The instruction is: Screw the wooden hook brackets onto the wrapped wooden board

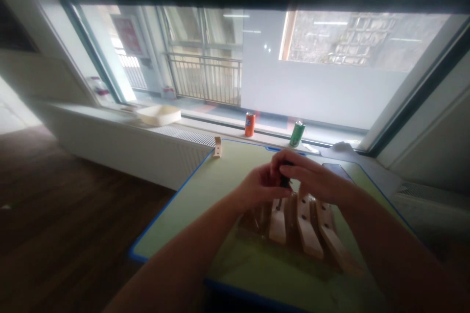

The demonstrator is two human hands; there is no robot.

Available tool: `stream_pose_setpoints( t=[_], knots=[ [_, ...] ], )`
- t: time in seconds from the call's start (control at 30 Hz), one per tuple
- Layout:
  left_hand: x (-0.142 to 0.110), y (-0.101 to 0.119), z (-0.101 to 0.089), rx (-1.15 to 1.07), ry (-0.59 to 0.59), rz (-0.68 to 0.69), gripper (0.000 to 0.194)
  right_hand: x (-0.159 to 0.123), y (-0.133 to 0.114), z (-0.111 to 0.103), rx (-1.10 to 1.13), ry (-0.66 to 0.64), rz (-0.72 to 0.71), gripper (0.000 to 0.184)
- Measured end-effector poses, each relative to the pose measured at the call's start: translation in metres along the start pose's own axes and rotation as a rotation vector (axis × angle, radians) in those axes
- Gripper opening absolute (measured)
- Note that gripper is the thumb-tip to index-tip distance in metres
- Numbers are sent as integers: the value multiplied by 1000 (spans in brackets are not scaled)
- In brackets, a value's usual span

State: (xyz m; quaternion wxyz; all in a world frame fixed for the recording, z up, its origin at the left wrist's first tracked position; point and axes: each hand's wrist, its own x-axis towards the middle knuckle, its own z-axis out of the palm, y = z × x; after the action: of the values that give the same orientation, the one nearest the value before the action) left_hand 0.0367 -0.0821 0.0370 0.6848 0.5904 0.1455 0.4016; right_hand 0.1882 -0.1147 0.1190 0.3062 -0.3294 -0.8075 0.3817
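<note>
My left hand (259,187) and my right hand (312,176) meet over the table, fingers closed around the dark handle of what looks like a screwdriver (285,176). Its thin shaft points down at a pale wooden piece (278,229), where a dark spot shows at the tip. Two more bent wooden pieces, one in the middle (309,237) and one on the right (330,234), lie alongside with dark holes or screw heads. Beneath them is something brownish and shiny that I cannot make out. The fingers partly hide the handle and the pieces' far ends.
The light green table (191,215) has a blue edge. A small wooden piece (218,148) stands at its far left corner. On the sill are an orange can (250,124), a green can (297,134) and a cream basin (159,116). A dark flat phone-like object (337,171) lies behind my right hand.
</note>
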Motion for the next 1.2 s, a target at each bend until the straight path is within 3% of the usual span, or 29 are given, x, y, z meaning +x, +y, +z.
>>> stream_pose_setpoints(
  t=[0.1, 0.2, 0.4, 0.53, 0.63, 0.77, 0.87, 1.07, 1.2],
  knots=[
    [1, -1, 4, 16, 73, 10, 37, -6, -9, -8, -498, 88, -113, 23],
    [0, -2, 6, 59, 55, 3, 30, -9, -12, -9, -745, 167, -121, 24],
    [-4, 7, 1, 209, -24, -12, 26, -17, -18, -8, -846, 179, -86, 32],
    [-5, 11, 0, 270, -83, -15, 34, -24, -25, -11, -938, 190, -63, 25],
    [-4, 7, 2, 288, 4, 40, 51, -25, -27, -13, -1041, 183, -25, 28],
    [-2, 2, 3, 367, 129, 85, 35, -22, -26, -10, -1118, 243, 27, 41],
    [-3, 2, 0, 353, 104, 53, 29, -22, -27, -6, -1114, 268, 43, 38],
    [-5, 8, -6, 231, -3, -50, 30, -25, -31, -8, -925, 166, -127, 28],
    [-6, 9, -3, 364, 42, -1, 35, -22, -30, -13, -1084, 135, -25, 30]
  ],
)
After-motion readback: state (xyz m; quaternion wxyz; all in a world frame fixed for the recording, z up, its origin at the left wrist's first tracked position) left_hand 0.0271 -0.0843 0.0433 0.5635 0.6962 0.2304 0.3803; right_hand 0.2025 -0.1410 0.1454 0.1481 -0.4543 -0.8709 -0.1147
